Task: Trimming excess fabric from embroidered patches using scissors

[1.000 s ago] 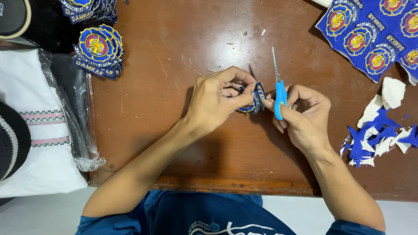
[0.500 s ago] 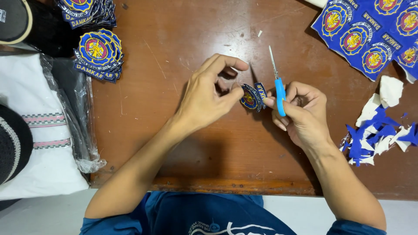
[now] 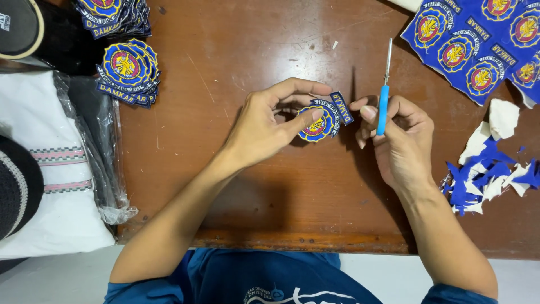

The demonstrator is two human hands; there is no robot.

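Two hands apart now, left hand turned patch, scissors upright

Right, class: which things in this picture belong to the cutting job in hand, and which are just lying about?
In the job:
left hand holding the round patch
right hand holding the blue-handled scissors
uncut patch sheet
finished patch stack
offcuts

Lying about:
folded white cloth
plastic bag

The left hand covers part of the round blue-and-yellow embroidered patch. The right hand hides the lower handle of the blue-handled scissors (blades closed or parted: too thin to tell). The uncut blue patch sheet runs off the top-right edge.
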